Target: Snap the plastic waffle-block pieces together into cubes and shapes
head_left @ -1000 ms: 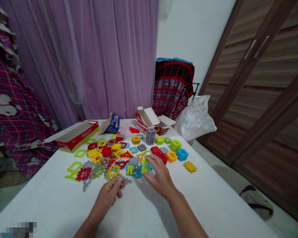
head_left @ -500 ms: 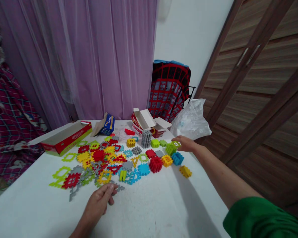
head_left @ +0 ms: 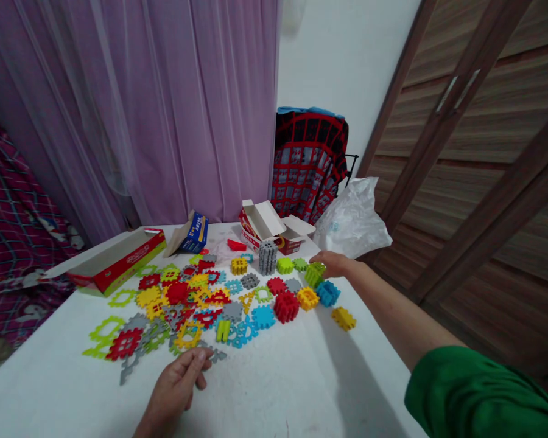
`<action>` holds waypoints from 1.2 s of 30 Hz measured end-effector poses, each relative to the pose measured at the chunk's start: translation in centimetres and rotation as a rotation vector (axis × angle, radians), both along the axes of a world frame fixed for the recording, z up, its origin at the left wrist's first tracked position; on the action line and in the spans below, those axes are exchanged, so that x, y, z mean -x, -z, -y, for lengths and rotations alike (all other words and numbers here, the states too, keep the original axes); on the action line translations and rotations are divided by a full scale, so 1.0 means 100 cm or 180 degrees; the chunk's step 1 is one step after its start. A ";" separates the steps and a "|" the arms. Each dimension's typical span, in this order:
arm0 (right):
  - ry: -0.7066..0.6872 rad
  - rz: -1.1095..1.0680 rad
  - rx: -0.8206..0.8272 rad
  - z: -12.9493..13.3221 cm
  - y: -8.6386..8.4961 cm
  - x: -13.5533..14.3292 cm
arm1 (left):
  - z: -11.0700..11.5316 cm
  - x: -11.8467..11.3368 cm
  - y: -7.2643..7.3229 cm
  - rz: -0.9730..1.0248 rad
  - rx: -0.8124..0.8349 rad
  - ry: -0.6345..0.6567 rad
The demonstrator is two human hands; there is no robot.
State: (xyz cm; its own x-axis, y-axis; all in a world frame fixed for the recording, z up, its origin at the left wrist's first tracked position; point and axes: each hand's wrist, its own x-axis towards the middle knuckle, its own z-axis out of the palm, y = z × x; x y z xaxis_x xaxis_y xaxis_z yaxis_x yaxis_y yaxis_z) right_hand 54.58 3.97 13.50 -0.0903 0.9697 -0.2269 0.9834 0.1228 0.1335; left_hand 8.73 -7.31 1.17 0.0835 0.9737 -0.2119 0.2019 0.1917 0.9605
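Note:
My right hand point(head_left: 332, 263) reaches across to the far right of the table, its fingers closed on a green toothed building panel at the top of a green block stack point(head_left: 314, 275). Part of that panel is hidden by the fingers. My left hand point(head_left: 180, 380) rests near the front edge of the loose pieces, thumb and fingers pressed together. A grey toothed piece point(head_left: 218, 354) lies right at its fingertips; whether the fingers hold anything I cannot make out. Around the green stack stand a blue block stack point(head_left: 327, 293), an orange-yellow stack point(head_left: 307, 298) and a red stack point(head_left: 286, 306).
Many loose coloured panels, such as a red window panel point(head_left: 125, 345), spread over the left of the white table point(head_left: 274, 389). A tall grey stack point(head_left: 267, 258) stands behind. Open boxes, a long red one point(head_left: 128, 258) and a blue one point(head_left: 195, 232), and a plastic bag point(head_left: 354, 219) line the back.
My right hand has lowered the green panel onto the green stack. My left hand stays by the grey piece. The view has shifted slightly.

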 end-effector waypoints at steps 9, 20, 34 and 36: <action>-0.0032 0.0048 0.0059 -0.004 0.005 0.000 | 0.002 -0.005 -0.009 -0.0113 0.0044 -0.0130; -0.0005 -0.0106 -0.0067 -0.005 0.006 -0.003 | -0.001 0.000 0.002 -0.0147 -0.0006 0.0041; 0.0767 -0.3886 -0.2568 0.077 0.047 0.131 | 0.006 -0.012 -0.022 0.0154 -0.0004 0.0067; 0.0821 -0.4330 -0.2642 0.086 0.045 0.161 | 0.007 -0.015 -0.021 0.0186 -0.0053 0.0060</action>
State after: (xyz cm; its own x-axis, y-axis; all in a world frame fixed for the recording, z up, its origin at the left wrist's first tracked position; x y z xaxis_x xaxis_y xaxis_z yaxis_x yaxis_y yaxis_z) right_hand 38.53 -4.60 9.00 0.4007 0.7984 0.4495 0.4047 0.2859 -0.8686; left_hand 10.22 -8.05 3.24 0.1135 0.9752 -0.1900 0.1489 0.1724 0.9737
